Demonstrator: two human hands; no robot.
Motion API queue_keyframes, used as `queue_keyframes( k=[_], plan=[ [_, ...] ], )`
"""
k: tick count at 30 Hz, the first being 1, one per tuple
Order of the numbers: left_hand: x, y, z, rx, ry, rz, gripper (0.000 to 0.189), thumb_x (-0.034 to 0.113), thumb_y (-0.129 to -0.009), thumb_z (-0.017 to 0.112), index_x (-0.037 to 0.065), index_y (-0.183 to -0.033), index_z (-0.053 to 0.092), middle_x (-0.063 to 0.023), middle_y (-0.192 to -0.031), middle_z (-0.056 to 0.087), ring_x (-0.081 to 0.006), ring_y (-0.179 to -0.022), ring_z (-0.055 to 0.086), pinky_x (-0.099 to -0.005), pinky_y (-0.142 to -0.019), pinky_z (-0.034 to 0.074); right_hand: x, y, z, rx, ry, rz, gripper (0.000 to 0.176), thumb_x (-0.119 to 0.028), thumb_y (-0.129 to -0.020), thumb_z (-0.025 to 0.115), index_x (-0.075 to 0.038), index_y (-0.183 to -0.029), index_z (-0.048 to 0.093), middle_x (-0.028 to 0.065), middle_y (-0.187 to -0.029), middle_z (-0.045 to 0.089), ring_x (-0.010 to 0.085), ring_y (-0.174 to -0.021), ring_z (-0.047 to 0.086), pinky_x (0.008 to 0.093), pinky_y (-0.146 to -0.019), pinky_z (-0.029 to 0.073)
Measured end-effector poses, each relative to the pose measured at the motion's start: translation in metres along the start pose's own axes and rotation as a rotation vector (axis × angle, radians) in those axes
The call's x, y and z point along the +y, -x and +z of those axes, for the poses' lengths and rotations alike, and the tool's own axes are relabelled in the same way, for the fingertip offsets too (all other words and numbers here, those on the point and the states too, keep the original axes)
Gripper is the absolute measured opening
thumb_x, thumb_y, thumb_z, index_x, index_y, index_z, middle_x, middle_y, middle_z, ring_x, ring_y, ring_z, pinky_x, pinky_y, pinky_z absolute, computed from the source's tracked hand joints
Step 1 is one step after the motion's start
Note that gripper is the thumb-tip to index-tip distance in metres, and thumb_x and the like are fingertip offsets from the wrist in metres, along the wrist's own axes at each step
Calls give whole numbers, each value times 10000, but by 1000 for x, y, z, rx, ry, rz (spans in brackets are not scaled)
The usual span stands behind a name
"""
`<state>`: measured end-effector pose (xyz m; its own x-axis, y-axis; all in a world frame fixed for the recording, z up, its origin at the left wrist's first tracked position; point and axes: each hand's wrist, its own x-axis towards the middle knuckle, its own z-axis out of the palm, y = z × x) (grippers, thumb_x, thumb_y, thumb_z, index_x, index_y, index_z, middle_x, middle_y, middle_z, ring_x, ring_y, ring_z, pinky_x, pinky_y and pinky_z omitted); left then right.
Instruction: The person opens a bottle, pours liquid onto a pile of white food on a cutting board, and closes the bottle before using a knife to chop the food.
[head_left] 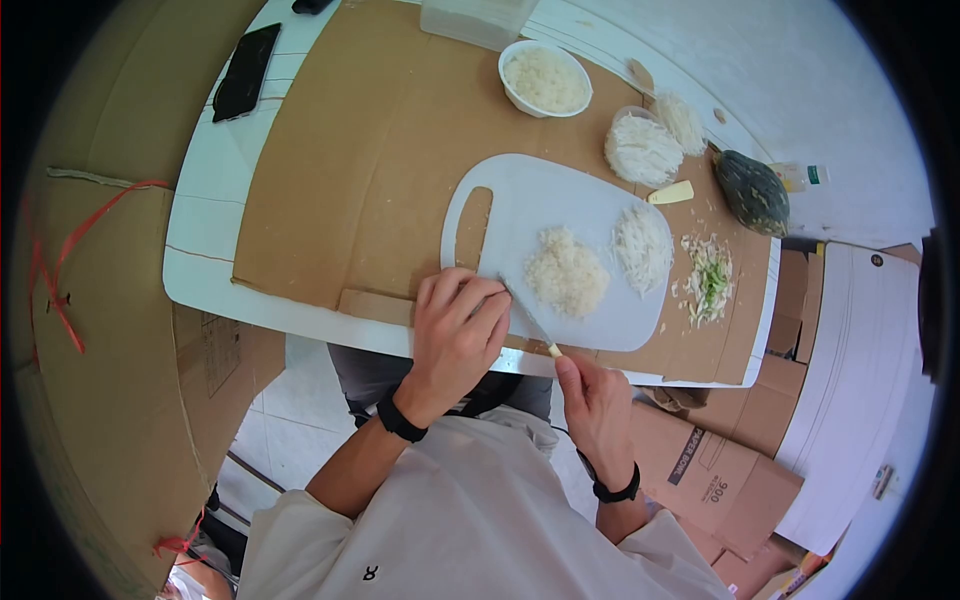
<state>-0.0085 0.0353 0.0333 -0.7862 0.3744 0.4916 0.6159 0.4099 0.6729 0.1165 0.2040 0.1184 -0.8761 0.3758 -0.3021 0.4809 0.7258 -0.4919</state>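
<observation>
My right hand (592, 398) grips a small knife (527, 312) by its pale yellow handle, the blade slanting up and left over the near edge of the white cutting board (520, 190). My left hand (460, 330) rests at the board's near left corner with fingers curled, close to the blade tip. Whatever lies under those fingers is hidden. On the board, right of the blade, sits a heap of finely cut white food (567, 272). Longer white shreds (643, 250) form a second pile at the board's right side.
Flat cardboard (340, 180) covers much of the table. Beyond the board stand a bowl of white shreds (545, 80) and a tub of white strips (643, 148). Rightward are a pale yellow object (670, 193), a dark green squash (752, 193) and green-white scraps (710, 280). A phone (246, 72) lies far left.
</observation>
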Motion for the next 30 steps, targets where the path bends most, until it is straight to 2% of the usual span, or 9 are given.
queue_keyframes(
  k=[14, 17, 20, 22, 30],
  plan=[
    [-2, -1, 3, 37, 21, -9, 215, -23, -818, 876, 66, -983, 771, -27, -1048, 769, -292, -1020, 692, -443, -880, 496, 18, 19, -9, -45, -123, 104, 472, -337, -1168, 628, -4, -836, 671, 187, -632, 609, 417, -574, 608, 484, -563, 434],
    [-2, 0, 3, 39, 22, -3, 212, -21, -820, 878, 67, -979, 770, -29, -1042, 767, -293, -1013, 691, -442, -874, 494, 22, 24, -11, -44, -115, 92, 485, -331, -1175, 613, 9, -833, 660, 179, -623, 584, 373, -547, 567, 469, -561, 415],
    [-4, 0, 3, 39, 26, 1, 213, -19, -817, 881, 68, -976, 770, -30, -1039, 769, -294, -1013, 691, -440, -873, 493, 21, 24, -9, -13, -239, 117, 478, -324, -1179, 599, 18, -850, 660, 173, -619, 554, 322, -535, 521, 458, -559, 397],
    [-3, 1, 2, 28, 34, 5, 212, -18, -815, 883, 68, -972, 770, -30, -1037, 770, -293, -1014, 691, -439, -874, 492, 13, 19, -8, 50, -282, 46, 464, -312, -1183, 588, 22, -868, 660, 168, -619, 529, 291, -537, 477, 450, -556, 380],
    [-3, 0, 1, 18, 33, 7, 199, -9, -823, 885, 72, -957, 762, -19, -1035, 768, -286, -1013, 688, -439, -882, 488, 16, 6, 15, 39, -204, 24, 468, -337, -1187, 592, 21, -908, 705, 198, -640, 589, 390, -556, 575, 494, -563, 406]
  ],
)
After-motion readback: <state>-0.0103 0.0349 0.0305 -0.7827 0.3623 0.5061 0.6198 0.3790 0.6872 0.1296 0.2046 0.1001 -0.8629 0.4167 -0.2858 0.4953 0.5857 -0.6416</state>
